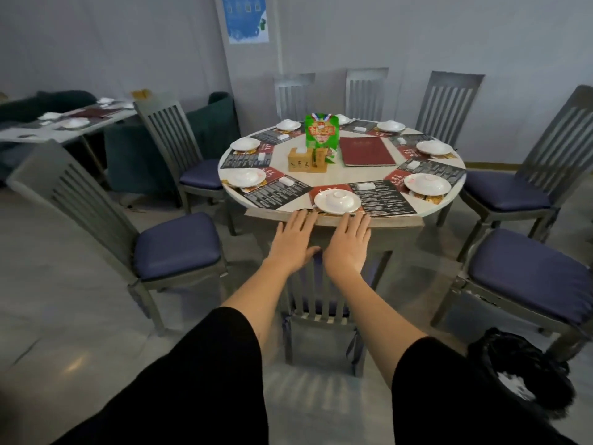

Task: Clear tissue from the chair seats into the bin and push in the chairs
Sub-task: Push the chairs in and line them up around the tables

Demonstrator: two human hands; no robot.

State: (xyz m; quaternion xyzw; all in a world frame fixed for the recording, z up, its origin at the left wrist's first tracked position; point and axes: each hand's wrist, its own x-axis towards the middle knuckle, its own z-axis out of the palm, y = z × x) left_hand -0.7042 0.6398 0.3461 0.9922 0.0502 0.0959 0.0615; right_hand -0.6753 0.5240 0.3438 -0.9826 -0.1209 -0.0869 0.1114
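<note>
Left hand (293, 242) and right hand (348, 244), flat-fingered, press the grey slatted wooden chair (317, 303) (a hard shove could jolt the round white table (337, 175)).

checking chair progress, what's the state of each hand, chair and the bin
left hand, open, flat on rail of front chair
right hand, open, on same rail
front chair, pushed in to the table
near left chair, pulled out, seat bare
near right chair, pulled out, seat bare
bin, black-lined, tissue inside
</note>
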